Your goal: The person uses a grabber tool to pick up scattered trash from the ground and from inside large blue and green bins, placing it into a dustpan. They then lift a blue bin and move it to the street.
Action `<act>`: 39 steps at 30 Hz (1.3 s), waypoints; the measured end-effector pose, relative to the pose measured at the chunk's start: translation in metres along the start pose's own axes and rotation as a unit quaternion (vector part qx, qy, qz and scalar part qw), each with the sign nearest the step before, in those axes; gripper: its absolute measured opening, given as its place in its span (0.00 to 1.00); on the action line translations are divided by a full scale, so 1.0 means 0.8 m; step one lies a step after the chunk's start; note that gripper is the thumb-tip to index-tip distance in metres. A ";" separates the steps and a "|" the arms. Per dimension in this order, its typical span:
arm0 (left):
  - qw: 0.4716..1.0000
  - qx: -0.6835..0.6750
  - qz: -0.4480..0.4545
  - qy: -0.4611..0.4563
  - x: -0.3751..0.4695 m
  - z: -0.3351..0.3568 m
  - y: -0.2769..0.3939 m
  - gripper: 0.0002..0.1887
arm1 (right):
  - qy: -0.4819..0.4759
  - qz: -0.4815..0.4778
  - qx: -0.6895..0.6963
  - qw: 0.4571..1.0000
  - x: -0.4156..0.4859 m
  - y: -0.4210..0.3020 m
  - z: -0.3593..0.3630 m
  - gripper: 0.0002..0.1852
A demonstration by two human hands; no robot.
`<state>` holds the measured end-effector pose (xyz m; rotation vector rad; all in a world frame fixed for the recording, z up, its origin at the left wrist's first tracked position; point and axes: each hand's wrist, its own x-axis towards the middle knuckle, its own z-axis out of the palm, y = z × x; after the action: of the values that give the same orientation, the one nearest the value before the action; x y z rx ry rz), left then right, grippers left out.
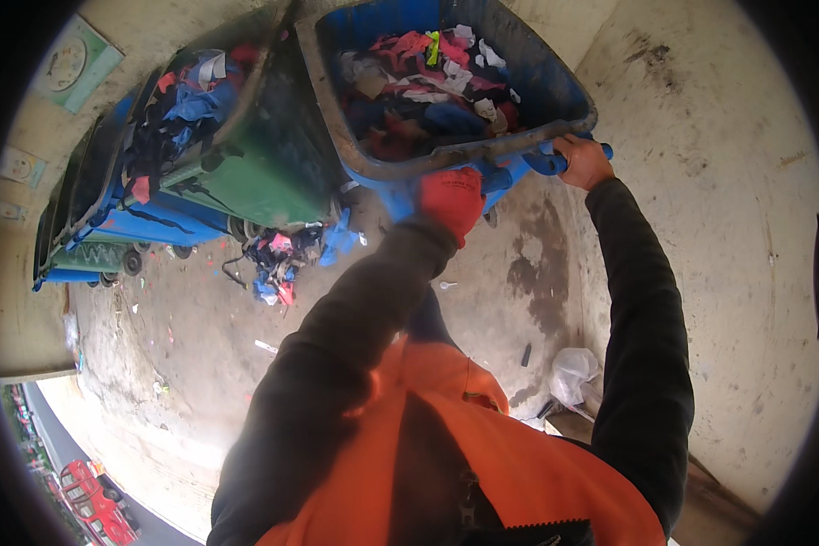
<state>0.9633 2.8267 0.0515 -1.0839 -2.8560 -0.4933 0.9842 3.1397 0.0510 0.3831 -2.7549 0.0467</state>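
A blue wheelie bin stands open before me, partly filled with red, white, dark and blue fabric scraps. My right hand is bare and wraps around the right end of the bin's blue handle bar. In a red glove, my left hand is closed at the left part of the same handle, just below the rim. Its fingertips are hidden from me.
On the left, a green wheelie bin holds more scraps, with several bins beyond it. Loose scraps lie on the concrete floor. A wall rises close on the right, with a clear plastic bag near its base.
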 end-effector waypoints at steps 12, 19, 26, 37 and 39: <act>0.993 -0.025 0.116 -0.013 -0.184 0.000 -0.010 0.15 | -0.009 0.098 0.000 0.995 -0.184 -0.199 -0.038 0.13; 0.958 0.079 0.266 -0.069 -0.201 -0.050 -0.189 0.12 | -0.118 0.139 0.127 0.975 -0.172 -0.409 -0.018 0.05; 0.953 0.168 0.235 0.096 -0.030 -0.057 -0.284 0.19 | 0.036 0.164 0.029 0.985 -0.029 -0.412 0.004 0.09; 0.957 0.171 0.231 0.048 0.082 -0.063 -0.246 0.19 | 0.020 0.159 0.197 0.967 0.004 -0.316 -0.008 0.16; 0.965 0.132 0.225 0.007 0.087 -0.066 -0.238 0.17 | -0.001 0.161 0.212 0.964 0.000 -0.301 -0.016 0.17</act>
<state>0.7828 2.7203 0.0593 -1.5910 -2.4454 -0.0867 1.0537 2.9091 0.0589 0.0327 -2.7673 0.7253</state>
